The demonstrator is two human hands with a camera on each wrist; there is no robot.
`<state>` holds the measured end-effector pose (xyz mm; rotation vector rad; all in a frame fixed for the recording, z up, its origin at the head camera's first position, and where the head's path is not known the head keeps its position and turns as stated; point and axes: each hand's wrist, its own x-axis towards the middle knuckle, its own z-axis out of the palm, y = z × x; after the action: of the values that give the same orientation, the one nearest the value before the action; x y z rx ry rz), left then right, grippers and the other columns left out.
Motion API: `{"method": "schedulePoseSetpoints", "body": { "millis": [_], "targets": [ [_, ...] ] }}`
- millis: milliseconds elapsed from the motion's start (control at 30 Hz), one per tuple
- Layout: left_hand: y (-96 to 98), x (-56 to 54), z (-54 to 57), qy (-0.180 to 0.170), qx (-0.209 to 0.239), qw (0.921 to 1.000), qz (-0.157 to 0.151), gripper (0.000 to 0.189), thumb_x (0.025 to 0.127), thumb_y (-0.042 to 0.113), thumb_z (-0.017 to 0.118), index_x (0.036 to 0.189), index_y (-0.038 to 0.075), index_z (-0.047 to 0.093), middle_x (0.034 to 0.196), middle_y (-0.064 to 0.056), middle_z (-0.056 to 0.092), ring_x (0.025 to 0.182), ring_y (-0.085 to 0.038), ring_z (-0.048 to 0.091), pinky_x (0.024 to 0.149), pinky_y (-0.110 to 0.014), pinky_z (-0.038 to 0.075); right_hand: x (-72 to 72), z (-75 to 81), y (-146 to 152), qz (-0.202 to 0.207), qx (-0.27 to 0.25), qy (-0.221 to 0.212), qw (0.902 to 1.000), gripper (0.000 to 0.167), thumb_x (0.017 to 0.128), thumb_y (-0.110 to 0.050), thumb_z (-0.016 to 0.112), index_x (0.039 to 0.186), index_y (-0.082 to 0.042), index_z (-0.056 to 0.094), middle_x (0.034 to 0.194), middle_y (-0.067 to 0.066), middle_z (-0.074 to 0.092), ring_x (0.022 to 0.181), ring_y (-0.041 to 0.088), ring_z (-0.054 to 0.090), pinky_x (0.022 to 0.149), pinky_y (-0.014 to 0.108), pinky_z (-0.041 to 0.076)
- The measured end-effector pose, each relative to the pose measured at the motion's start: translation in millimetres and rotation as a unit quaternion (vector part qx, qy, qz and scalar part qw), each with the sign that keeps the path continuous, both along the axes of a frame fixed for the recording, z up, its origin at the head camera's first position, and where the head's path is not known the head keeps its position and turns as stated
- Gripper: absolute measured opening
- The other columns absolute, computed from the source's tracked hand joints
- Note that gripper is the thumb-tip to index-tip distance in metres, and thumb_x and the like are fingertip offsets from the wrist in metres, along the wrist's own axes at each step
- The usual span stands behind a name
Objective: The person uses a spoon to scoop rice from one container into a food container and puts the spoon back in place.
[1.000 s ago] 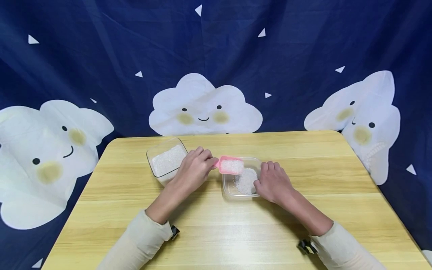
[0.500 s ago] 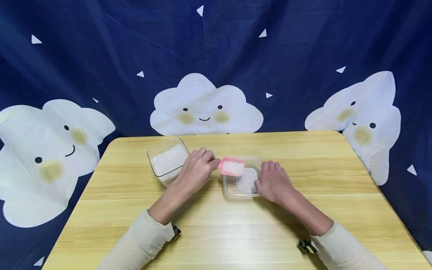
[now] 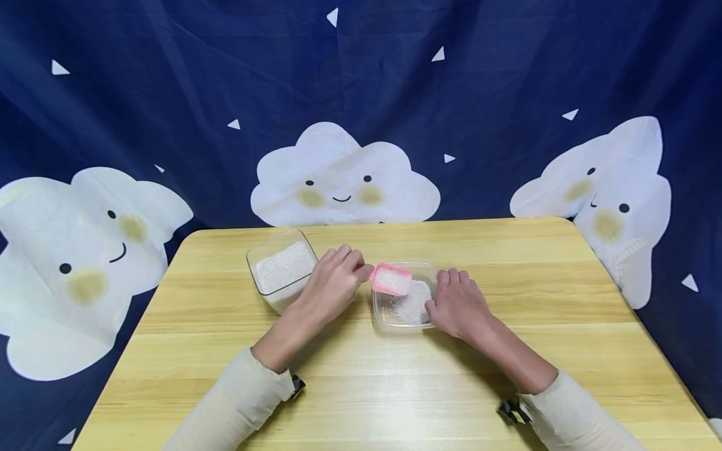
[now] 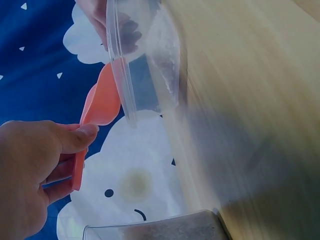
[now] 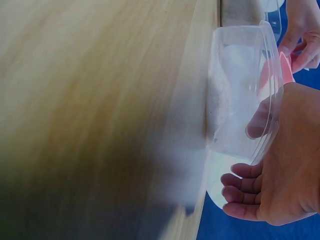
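My left hand pinches the handle of a pink scoop between thumb and fingers. White grains that look like rice fill the scoop, which is tilted over the left part of a clear plastic container. A heap of the same grains lies on that container's floor. At its right side my right hand grips the rim; in the right wrist view the thumb is inside the wall and the fingers outside. Beside my left hand stands a deeper clear bin holding more white grains.
Both containers stand on a light wooden table with rounded back corners. Behind it hangs a dark blue curtain with white clouds and small triangles. A black clip sits by the right sleeve.
My left hand has shifted slightly right, carrying the scoop farther over the container. The scoop is tilted a little more and appears to hold fewer grains. My right hand has stayed in place.
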<state>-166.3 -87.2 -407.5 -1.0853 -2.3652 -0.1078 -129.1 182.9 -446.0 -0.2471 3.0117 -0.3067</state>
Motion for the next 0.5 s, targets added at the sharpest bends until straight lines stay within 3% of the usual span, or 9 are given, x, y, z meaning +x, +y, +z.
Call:
{"method": "schedulePoseSetpoints", "body": {
  "millis": [267, 500],
  "targets": [
    [4.4, -0.4, -0.7, 0.028, -0.02, 0.9994, -0.004, 0.023, 0.091, 0.003, 0.07, 0.108, 0.014, 0.08, 0.095, -0.002, 0.069, 0.087, -0.018, 0.057, 0.069, -0.027, 0.042, -0.3, -0.5, 0.4, 0.0, -0.001, -0.005, 1.0, 0.038, 0.092, -0.025, 0.048, 0.112, 0.007, 0.049, 0.102, 0.018, 0.048, 0.097, 0.035, 0.046, 0.086, 0.048, 0.044],
    [9.3, -0.5, -0.2, 0.067, -0.034, 0.9971, -0.007, 0.017, 0.096, 0.01, 0.068, 0.106, 0.013, 0.081, 0.094, -0.001, 0.068, 0.085, -0.019, 0.056, 0.069, -0.028, 0.042, 0.2, 0.2, 0.4, 0.0, -0.003, -0.003, 1.0, 0.036, 0.091, -0.025, 0.048, 0.11, 0.006, 0.048, 0.102, 0.018, 0.048, 0.097, 0.035, 0.045, 0.084, 0.047, 0.043]
  ]
}}
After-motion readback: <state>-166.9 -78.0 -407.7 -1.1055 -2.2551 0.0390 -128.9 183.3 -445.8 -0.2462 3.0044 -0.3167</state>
